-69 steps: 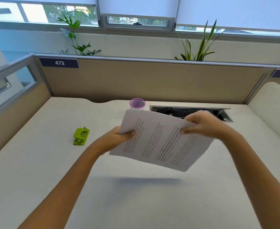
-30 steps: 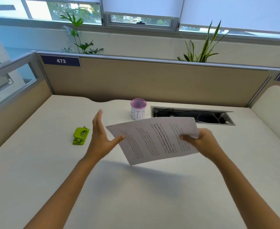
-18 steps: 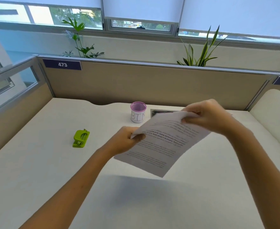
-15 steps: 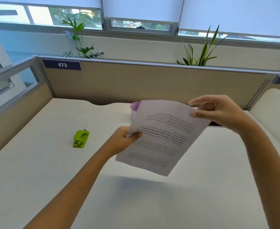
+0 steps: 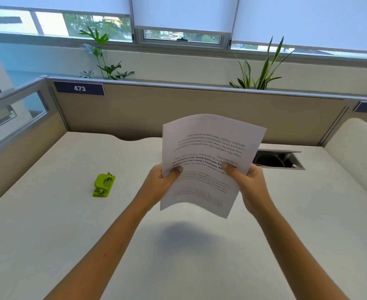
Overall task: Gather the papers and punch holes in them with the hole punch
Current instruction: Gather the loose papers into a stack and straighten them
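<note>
**Papers gathered in both hands, hole punch untouched**

While both forearms reach in from the near edge, the left hand (image 5: 159, 185) and right hand (image 5: 250, 187) each pinch the printed papers (image 5: 208, 161), thumbs on the facing side, other fingers hidden behind. Stack held upright in the air above the white desk (image 5: 70, 245), casting a shadow below it; lower edge curls a little, text reads upside down from this view. Cannot tell how many sheets, edges look roughly flush.

Step in hand, judged: gathering/squaring the sheets, punching not yet started.

Green hole punch (image 5: 103, 185) sits on the desk to the left of the left hand, well apart from the papers, nothing touching it.

Next move likely calls for: tap or align the stack, keep one hand clamped on it, free the other to bring the punch in (or carry the papers over), then feed one edge squarely into the slot. Risk: sheets fan out if one hand lets go loosely.

Farther back: open cable tray (image 5: 279, 160) recessed in the desk behind the right hand, beige partition (image 5: 199, 109) with a "473" label (image 5: 79, 88), two plants (image 5: 261, 68) and windows beyond.
</note>
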`<act>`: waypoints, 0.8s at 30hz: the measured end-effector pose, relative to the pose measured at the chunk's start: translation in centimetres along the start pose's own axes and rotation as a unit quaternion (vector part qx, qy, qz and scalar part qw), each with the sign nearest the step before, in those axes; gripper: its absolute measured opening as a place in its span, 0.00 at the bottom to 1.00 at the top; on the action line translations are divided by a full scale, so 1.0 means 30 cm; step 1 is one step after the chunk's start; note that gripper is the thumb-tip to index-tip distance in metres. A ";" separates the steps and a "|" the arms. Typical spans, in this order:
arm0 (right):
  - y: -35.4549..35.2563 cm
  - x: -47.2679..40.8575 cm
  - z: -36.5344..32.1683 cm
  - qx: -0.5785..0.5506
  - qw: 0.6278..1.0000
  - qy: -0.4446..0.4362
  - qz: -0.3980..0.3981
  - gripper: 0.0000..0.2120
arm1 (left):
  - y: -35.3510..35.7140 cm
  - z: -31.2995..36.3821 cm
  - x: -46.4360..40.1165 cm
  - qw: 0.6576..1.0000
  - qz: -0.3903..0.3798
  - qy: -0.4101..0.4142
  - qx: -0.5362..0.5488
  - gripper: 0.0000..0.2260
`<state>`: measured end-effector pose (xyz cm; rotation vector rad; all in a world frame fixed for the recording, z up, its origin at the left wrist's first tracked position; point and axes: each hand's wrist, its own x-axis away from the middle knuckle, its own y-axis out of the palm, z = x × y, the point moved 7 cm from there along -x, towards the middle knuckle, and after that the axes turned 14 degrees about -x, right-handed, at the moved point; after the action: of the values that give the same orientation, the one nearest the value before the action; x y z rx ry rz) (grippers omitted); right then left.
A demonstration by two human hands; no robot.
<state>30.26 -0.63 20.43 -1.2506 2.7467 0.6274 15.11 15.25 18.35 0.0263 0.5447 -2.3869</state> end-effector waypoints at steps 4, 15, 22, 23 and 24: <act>0.019 0.039 0.067 0.024 1.000 0.006 0.015 0.07 | 0.033 -0.057 0.037 0.999 0.021 -0.011 0.037 0.07; -0.047 0.117 0.267 0.052 0.990 0.102 0.078 0.08 | 0.092 -0.260 0.122 0.990 0.064 -0.105 0.071 0.15; -0.013 -0.009 0.033 0.419 0.902 0.063 -0.083 0.04 | -0.154 0.013 0.071 0.945 0.197 0.092 -0.245 0.48; 0.010 -0.015 0.009 0.463 0.876 0.064 -0.121 0.05 | -0.161 0.045 0.060 0.930 0.172 0.124 -0.300 0.47; 0.033 -0.017 -0.008 0.501 0.848 0.066 -0.157 0.05 | -0.154 0.069 0.052 0.921 0.130 0.150 -0.336 0.47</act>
<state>29.90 0.23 21.09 -1.3481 2.2229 -0.8533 11.27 16.62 21.73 0.1509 1.3903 -1.8384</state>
